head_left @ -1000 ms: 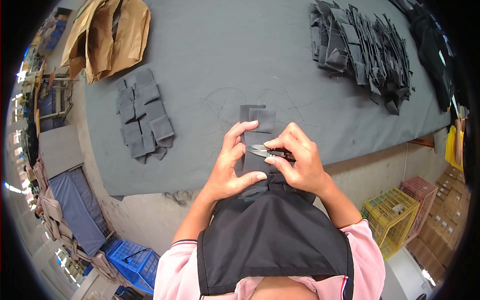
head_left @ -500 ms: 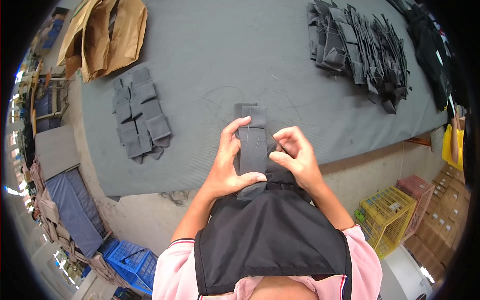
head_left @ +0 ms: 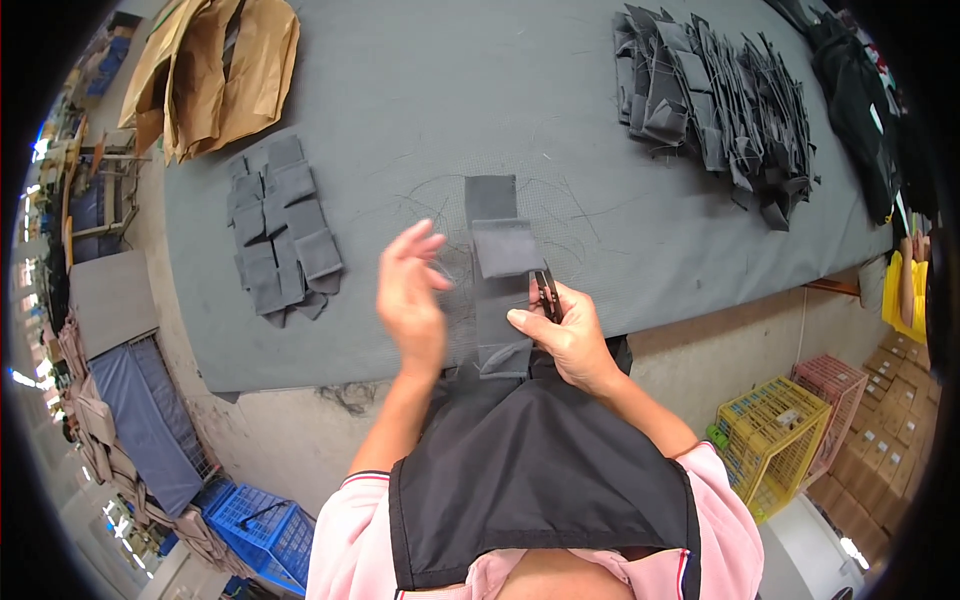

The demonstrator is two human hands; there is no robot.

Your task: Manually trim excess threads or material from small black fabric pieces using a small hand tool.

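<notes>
A folded dark grey fabric strip [head_left: 500, 305] lies at the table's near edge in front of me, with a flap turned over its middle. My right hand [head_left: 568, 335] is closed round black thread snips [head_left: 547, 293], their blades pointing away from me, and its thumb rests at the strip's right edge. Left of the strip, my left hand [head_left: 412, 300] is raised and holds nothing, its fingers apart and slightly blurred. Under the strip's far end shows another flat grey piece [head_left: 490, 195]. Loose threads [head_left: 580, 210] lie around them on the table.
On the grey-covered table [head_left: 400, 90] are a small stack of fabric pieces [head_left: 285, 230] at left, a bigger pile [head_left: 720, 110] at far right and a brown paper bag [head_left: 215, 80]. Below stand a blue crate [head_left: 265, 530] and a yellow crate [head_left: 775, 430].
My left hand has let go of the strip and moved left. My right hand has come in to the strip's edge with the snips. The strip's flap now lies nearer me.
</notes>
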